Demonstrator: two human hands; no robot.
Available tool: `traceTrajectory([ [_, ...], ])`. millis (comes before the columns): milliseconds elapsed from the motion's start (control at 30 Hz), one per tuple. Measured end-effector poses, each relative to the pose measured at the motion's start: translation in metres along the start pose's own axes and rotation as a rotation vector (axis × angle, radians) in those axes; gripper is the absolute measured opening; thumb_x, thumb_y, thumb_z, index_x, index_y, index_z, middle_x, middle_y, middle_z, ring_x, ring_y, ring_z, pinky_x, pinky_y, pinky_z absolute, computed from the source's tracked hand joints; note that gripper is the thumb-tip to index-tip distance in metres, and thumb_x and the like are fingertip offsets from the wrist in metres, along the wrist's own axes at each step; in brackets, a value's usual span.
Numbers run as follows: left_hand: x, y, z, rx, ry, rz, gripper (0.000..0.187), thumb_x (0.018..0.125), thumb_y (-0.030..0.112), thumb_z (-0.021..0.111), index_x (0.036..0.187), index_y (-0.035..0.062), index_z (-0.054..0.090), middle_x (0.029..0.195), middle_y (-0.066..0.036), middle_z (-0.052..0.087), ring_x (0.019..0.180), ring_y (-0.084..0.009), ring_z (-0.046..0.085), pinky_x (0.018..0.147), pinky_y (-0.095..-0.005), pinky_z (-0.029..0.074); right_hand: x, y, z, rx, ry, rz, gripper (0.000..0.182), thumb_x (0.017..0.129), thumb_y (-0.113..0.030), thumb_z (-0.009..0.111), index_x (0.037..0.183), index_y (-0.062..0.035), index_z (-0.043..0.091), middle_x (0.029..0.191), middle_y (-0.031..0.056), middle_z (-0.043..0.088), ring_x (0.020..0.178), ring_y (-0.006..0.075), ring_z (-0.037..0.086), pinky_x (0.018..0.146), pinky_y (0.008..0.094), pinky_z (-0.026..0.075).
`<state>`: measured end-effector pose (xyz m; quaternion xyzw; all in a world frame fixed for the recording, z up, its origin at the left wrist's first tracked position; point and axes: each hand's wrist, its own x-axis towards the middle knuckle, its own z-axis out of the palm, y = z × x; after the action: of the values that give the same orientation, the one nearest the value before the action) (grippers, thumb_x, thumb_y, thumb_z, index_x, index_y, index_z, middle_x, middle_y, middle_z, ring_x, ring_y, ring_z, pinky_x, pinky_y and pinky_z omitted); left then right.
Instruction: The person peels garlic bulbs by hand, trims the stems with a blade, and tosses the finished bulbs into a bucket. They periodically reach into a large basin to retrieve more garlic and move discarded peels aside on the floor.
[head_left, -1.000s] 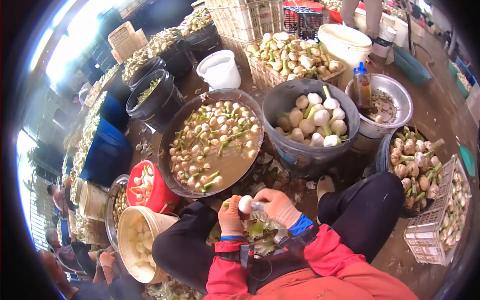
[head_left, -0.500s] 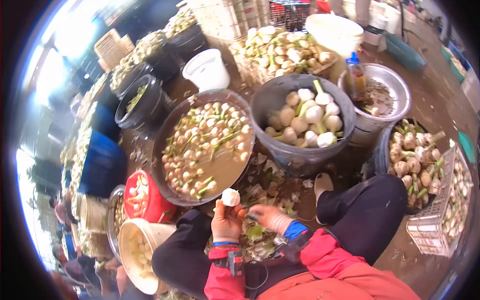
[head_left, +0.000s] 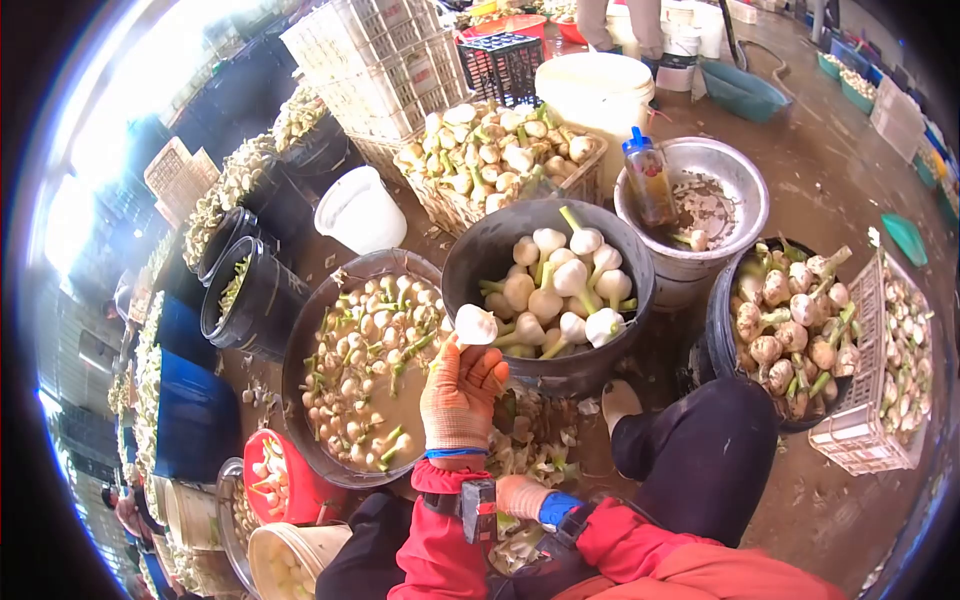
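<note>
My left hand [head_left: 458, 395], in an orange glove, holds a peeled white garlic bulb [head_left: 475, 325] at its fingertips, by the near rim of a large dark bucket [head_left: 600, 375]. Inside that bucket lie several trimmed garlic bulbs [head_left: 545, 303] with green stems. Low over my lap is my gloved right hand [head_left: 522, 495]; its fingers are hidden behind the left wrist and the device strapped there, so what it holds does not show. Left of the bucket, a wide basin [head_left: 292, 375] contains many small bulbs in brownish water.
A crate heaped with garlic [head_left: 500, 160] stands behind the bucket. A metal bowl [head_left: 755, 190] holds a blue-capped bottle [head_left: 650, 180]. To the right are a tub of untrimmed garlic [head_left: 790, 330] and a crate [head_left: 865, 440]. A red bucket [head_left: 310, 490] is at left. Peelings [head_left: 545, 450] litter the floor.
My left hand has moved forward and up with the garlic bulb, from above my lap to the dark bucket's rim. My right hand has dropped lower, and the view has shifted.
</note>
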<state>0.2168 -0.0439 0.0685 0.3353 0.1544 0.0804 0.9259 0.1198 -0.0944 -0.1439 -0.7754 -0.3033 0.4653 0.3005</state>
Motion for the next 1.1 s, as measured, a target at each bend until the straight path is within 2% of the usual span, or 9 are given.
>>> traceTrajectory([
  [233, -0.024, 0.016, -0.077, -0.056, 0.282, 0.031, 0.029, 0.091, 0.033, 0.055, 0.102, 0.0069, 0.059, 0.093, -0.010, 0.064, 0.080, -0.0233, 0.062, 0.068, -0.0381, 0.053, -0.033, 0.009, -0.023, -0.287, 0.342, -0.572, 0.020, 0.086, -0.020, 0.057, 0.079, -0.0018, 0.063, 0.071, 0.0131, 0.060, 0.068, 0.0258, 0.060, 0.062, 0.0345, 0.048],
  [367, -0.069, 0.069, -0.139, -0.136, 0.555, 0.203, 0.026, 0.089, 0.032, 0.057, 0.097, 0.0079, 0.059, 0.091, -0.009, 0.064, 0.077, -0.0243, 0.061, 0.064, -0.0386, 0.053, -0.013, 0.008, -0.017, 0.815, 0.152, 0.014, 0.023, 0.087, -0.020, 0.056, 0.074, -0.0025, 0.062, 0.068, 0.0060, 0.062, 0.058, 0.0167, 0.059, 0.055, 0.0296, 0.047],
  [467, -0.097, 0.127, -0.164, -0.068, 0.701, 0.425, 0.028, 0.089, 0.036, 0.057, 0.093, 0.0079, 0.061, 0.085, -0.007, 0.065, 0.071, -0.0215, 0.061, 0.062, -0.0356, 0.052, -0.014, -0.015, -0.030, 0.991, 0.157, 0.219, 0.018, 0.088, -0.012, 0.053, 0.078, 0.0020, 0.059, 0.066, 0.0069, 0.059, 0.051, 0.0136, 0.054, 0.045, 0.0251, 0.042],
  [633, -0.180, 0.232, -0.251, 0.309, 0.666, 0.549, 0.031, 0.089, 0.041, 0.054, 0.093, 0.0125, 0.064, 0.078, 0.000, 0.063, 0.070, -0.0144, 0.058, 0.059, -0.0285, 0.044, -0.005, -0.012, -0.025, 0.942, 0.183, 0.302, 0.015, 0.087, -0.009, 0.051, 0.079, 0.0021, 0.057, 0.068, 0.0081, 0.060, 0.052, 0.0136, 0.054, 0.045, 0.0258, 0.043],
  [800, -0.265, 0.279, -0.239, 0.531, 1.264, 0.635, 0.023, 0.086, 0.033, 0.061, 0.092, 0.0109, 0.060, 0.078, -0.002, 0.058, 0.068, -0.0144, 0.053, 0.056, -0.0285, 0.047, -0.001, -0.006, -0.026, 0.829, 0.179, 0.272, 0.016, 0.087, -0.011, 0.050, 0.083, 0.0006, 0.060, 0.069, 0.0067, 0.061, 0.052, 0.0118, 0.054, 0.046, 0.0245, 0.042],
  [867, -0.282, 0.288, -0.282, 1.161, 1.387, 0.836, 0.028, 0.086, 0.020, 0.062, 0.109, 0.0053, 0.056, 0.092, -0.006, 0.060, 0.081, -0.0160, 0.057, 0.069, -0.0286, 0.049, -0.002, -0.010, -0.026, 0.743, 0.159, 0.242, 0.017, 0.087, -0.012, 0.051, 0.080, -0.0005, 0.062, 0.068, 0.0045, 0.062, 0.052, 0.0103, 0.054, 0.047, 0.0240, 0.042],
  [933, -0.267, 0.284, -0.285, 1.452, 1.417, 1.068, 0.035, 0.086, 0.018, 0.062, 0.116, 0.0033, 0.054, 0.098, -0.008, 0.061, 0.086, -0.0159, 0.058, 0.073, -0.0267, 0.048, -0.007, -0.015, -0.031, 0.781, 0.180, 0.264, 0.019, 0.087, -0.014, 0.052, 0.079, -0.0010, 0.062, 0.066, 0.0043, 0.061, 0.052, 0.0099, 0.054, 0.048, 0.0245, 0.042],
  [1033, -0.195, 0.278, -0.222, 1.429, 0.746, 0.751, 0.039, 0.082, 0.014, 0.065, 0.117, -0.0001, 0.053, 0.102, -0.008, 0.060, 0.090, -0.0130, 0.056, 0.078, -0.0259, 0.046, -0.002, -0.004, -0.020, 0.886, 0.185, 0.238, 0.023, 0.087, -0.019, 0.055, 0.075, -0.0020, 0.063, 0.065, 0.0042, 0.061, 0.052, 0.0096, 0.053, 0.048, 0.0259, 0.042],
  [1100, -0.142, 0.282, -0.212, 1.395, 0.756, 0.457, 0.029, 0.082, 0.015, 0.064, 0.106, -0.0019, 0.060, 0.090, -0.006, 0.063, 0.083, -0.0106, 0.057, 0.073, -0.0241, 0.045, 0.000, 0.004, -0.022, 0.844, 0.209, 0.246, 0.021, 0.087, -0.020, 0.056, 0.080, -0.0021, 0.065, 0.070, 0.0044, 0.062, 0.060, 0.0112, 0.057, 0.055, 0.0253, 0.045],
])
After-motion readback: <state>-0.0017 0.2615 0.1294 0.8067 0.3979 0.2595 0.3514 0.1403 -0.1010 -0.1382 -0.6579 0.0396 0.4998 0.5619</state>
